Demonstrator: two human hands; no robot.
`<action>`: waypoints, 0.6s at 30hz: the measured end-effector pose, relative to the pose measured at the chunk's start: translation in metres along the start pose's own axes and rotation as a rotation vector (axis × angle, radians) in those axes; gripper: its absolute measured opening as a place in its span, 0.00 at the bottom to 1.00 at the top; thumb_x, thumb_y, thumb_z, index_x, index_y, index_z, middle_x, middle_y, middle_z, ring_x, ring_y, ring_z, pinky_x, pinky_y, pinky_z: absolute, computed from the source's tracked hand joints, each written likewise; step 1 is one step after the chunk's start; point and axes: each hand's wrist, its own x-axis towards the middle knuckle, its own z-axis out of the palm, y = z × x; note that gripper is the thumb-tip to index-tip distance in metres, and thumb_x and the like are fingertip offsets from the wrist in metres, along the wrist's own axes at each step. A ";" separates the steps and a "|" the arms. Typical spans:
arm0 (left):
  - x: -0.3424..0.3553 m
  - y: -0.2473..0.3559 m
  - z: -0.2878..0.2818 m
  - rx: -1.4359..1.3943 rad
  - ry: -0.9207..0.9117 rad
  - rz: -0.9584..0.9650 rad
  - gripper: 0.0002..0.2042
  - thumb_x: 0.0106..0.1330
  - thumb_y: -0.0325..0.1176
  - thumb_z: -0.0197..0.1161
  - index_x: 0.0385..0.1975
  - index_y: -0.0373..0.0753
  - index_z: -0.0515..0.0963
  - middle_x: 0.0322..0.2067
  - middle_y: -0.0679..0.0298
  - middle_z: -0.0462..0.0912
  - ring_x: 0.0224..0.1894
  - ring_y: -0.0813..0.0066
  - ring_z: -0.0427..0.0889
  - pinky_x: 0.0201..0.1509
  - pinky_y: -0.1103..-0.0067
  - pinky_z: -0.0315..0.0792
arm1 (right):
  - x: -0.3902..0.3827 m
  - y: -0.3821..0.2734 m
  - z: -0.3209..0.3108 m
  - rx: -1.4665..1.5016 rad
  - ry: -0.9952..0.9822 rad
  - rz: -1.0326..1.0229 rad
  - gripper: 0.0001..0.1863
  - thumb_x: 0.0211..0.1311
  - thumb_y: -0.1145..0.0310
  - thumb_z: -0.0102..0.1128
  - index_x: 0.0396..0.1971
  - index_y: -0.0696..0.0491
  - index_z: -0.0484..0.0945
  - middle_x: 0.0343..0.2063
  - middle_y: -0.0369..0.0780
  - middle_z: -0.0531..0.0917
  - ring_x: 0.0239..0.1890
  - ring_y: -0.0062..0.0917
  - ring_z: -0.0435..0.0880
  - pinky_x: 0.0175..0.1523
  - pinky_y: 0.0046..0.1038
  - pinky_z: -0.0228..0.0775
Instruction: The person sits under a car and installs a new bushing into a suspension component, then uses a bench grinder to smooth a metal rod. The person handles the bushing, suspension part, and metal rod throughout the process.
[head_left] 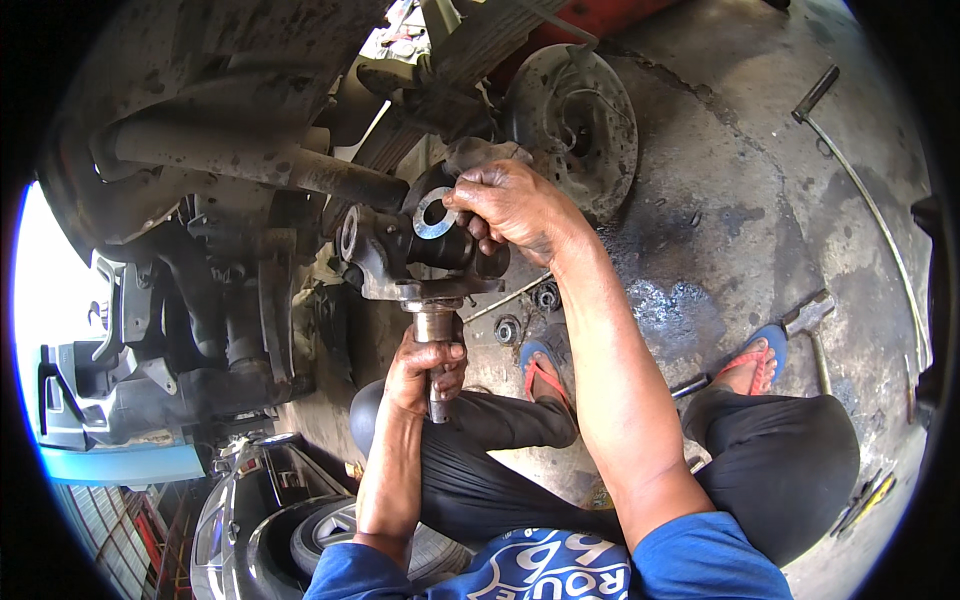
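My left hand (428,372) is closed around the bare metal shaft (434,326) of a dark, greasy steering knuckle (382,262). The shaft points down toward my knee, with the forked body of the knuckle above it. Between the thumb and fingers of my right hand (512,208), a flat, shiny metal washer (432,228) is pinched by its right edge. It is in front of the gap between the knuckle's arms; whether it touches them I cannot tell. Both hands are blackened with grease.
A vehicle's axle tube (250,165) and underbody fill the left. A round brake backing plate (610,130) is behind my right hand. Bearings (507,329), a hammer (812,318) and a long thin bar (875,205) lie on the stained concrete floor (720,250). A black car (235,520) stands lower left.
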 end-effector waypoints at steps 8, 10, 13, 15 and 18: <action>-0.002 0.000 0.000 0.005 -0.007 -0.006 0.13 0.54 0.26 0.69 0.33 0.35 0.71 0.18 0.65 0.69 0.10 0.80 0.64 0.11 0.81 0.59 | 0.005 0.008 -0.003 0.052 0.014 -0.041 0.12 0.66 0.63 0.61 0.29 0.56 0.84 0.17 0.33 0.78 0.18 0.16 0.76 0.24 0.22 0.69; -0.001 0.000 0.001 0.000 -0.005 -0.006 0.13 0.53 0.26 0.70 0.34 0.35 0.71 0.18 0.65 0.69 0.10 0.80 0.64 0.10 0.80 0.59 | 0.004 0.009 -0.003 0.063 0.011 -0.057 0.12 0.66 0.63 0.61 0.29 0.56 0.84 0.17 0.33 0.78 0.18 0.16 0.76 0.24 0.22 0.68; 0.000 0.001 0.001 -0.002 -0.008 -0.006 0.14 0.53 0.26 0.70 0.34 0.35 0.71 0.18 0.65 0.68 0.10 0.80 0.64 0.10 0.80 0.59 | 0.001 0.006 -0.003 0.033 -0.015 -0.021 0.12 0.67 0.62 0.62 0.28 0.55 0.82 0.18 0.32 0.77 0.18 0.15 0.74 0.23 0.20 0.67; 0.001 0.001 0.001 0.011 -0.018 0.000 0.14 0.53 0.27 0.70 0.36 0.35 0.71 0.18 0.65 0.68 0.09 0.80 0.64 0.10 0.81 0.58 | 0.000 0.004 -0.002 0.015 -0.053 0.008 0.12 0.67 0.62 0.62 0.27 0.55 0.82 0.18 0.32 0.77 0.18 0.15 0.74 0.23 0.20 0.67; 0.000 0.001 0.000 0.039 -0.016 0.001 0.16 0.54 0.28 0.69 0.40 0.35 0.72 0.19 0.66 0.68 0.09 0.81 0.62 0.10 0.82 0.57 | -0.003 0.000 -0.001 0.022 -0.079 0.039 0.12 0.64 0.62 0.63 0.27 0.54 0.84 0.17 0.32 0.78 0.18 0.16 0.74 0.25 0.22 0.68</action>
